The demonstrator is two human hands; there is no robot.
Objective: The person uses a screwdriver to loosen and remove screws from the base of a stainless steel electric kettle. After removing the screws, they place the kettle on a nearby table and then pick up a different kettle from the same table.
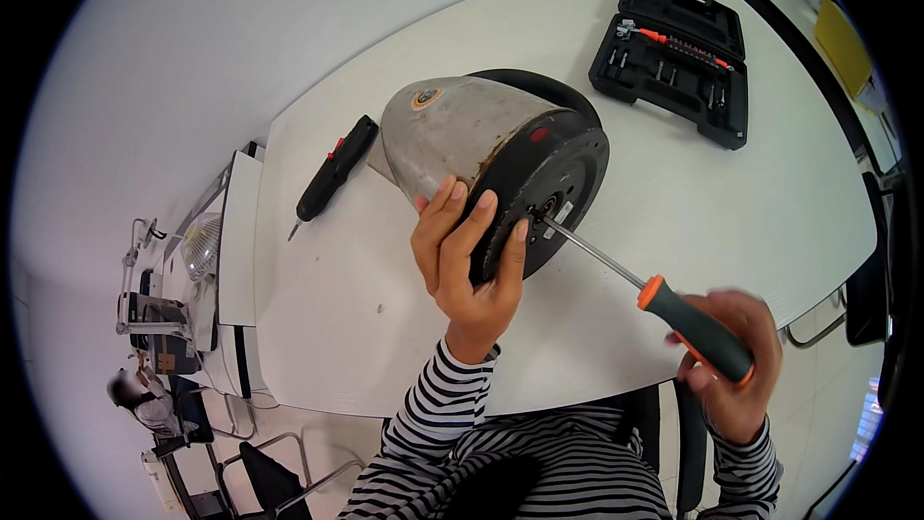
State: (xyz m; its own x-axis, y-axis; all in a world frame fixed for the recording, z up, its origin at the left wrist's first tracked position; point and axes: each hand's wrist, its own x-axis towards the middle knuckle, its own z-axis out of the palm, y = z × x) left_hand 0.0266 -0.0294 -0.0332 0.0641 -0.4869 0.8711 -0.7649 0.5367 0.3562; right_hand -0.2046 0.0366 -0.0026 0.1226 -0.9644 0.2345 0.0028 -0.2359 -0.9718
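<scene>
As my feed from the worn head camera has it, the entries run outward from the striped sleeves (pixel 438 400) at the lower edge.

Right hand (pixel 736 361): one, slightly blurred; fingers curled round the rear of a grip, thumb on its near side. Holds a hand screwdriver (pixel 698 332), dark green handle with orange trim, bare metal shaft slanting up and left.

Left hand (pixel 472 265): one; fingers parted and bent over the rim, thumb against the flat underside, just beside the screwdriver's tip. Clasps the kettle between fingers and thumb.

Electric kettle (pixel 467 120): one, grey metal body, scuffed, with rust-brown marks along the seam and a round sticker. Lies on its side mid-table, its black base (pixel 577 169) turned toward me and to the right, black handle on the far side. The driver's tip meets the base near the central socket; I cannot tell whether it sits in a screw.

White table (pixel 337 356): one, bearing all the above.

Cordless screwdriver (pixel 334 173): one, black with red switches, bit fitted, lying left of the kettle.

Tool case (pixel 654 101): one, black, open at the far right, holding assorted bits and orange pieces.

Background, far left: a seated person (pixel 154 409).
</scene>
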